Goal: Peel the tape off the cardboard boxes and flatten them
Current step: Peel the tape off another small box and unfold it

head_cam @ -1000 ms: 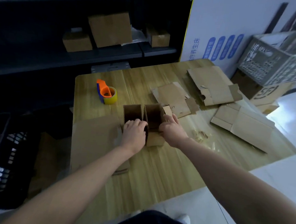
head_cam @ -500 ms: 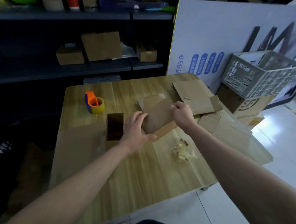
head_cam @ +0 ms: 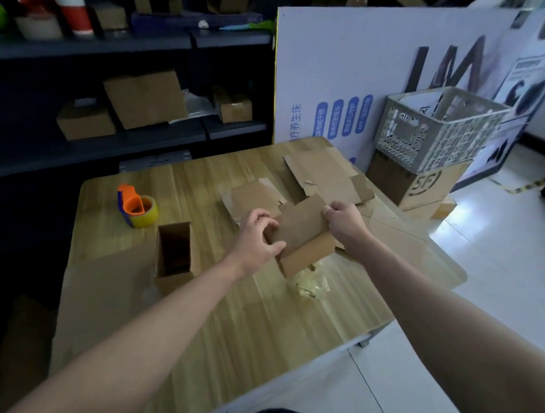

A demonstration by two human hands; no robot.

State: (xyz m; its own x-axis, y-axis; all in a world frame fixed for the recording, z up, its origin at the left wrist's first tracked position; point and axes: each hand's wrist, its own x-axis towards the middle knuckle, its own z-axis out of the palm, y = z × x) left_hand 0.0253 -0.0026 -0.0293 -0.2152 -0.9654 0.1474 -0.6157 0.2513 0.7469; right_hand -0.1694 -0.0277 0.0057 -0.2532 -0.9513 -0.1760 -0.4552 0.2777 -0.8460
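Observation:
Both my hands hold a small brown cardboard box (head_cam: 301, 237) just above the middle of the wooden table (head_cam: 225, 324). It is tilted and partly squashed. My left hand (head_cam: 258, 242) grips its near left end with curled fingers. At its far right corner my right hand (head_cam: 343, 220) pinches the edge. A second small box (head_cam: 174, 254) stands upright and open-topped to the left, apart from my hands. Flattened boxes (head_cam: 327, 174) lie at the table's far right. Crumpled clear tape (head_cam: 309, 283) lies under the held box.
An orange tape dispenser with a yellow roll (head_cam: 137, 209) sits at the far left of the table. A large cardboard sheet (head_cam: 100, 294) hangs over the left edge. To the right, a grey crate (head_cam: 435, 127) sits on a printed box (head_cam: 422, 183). Dark shelves with boxes stand behind.
The two boxes stood side by side under my hands. I have lifted the right one away to the right and tilted it; the left one stays. The camera has tilted upward.

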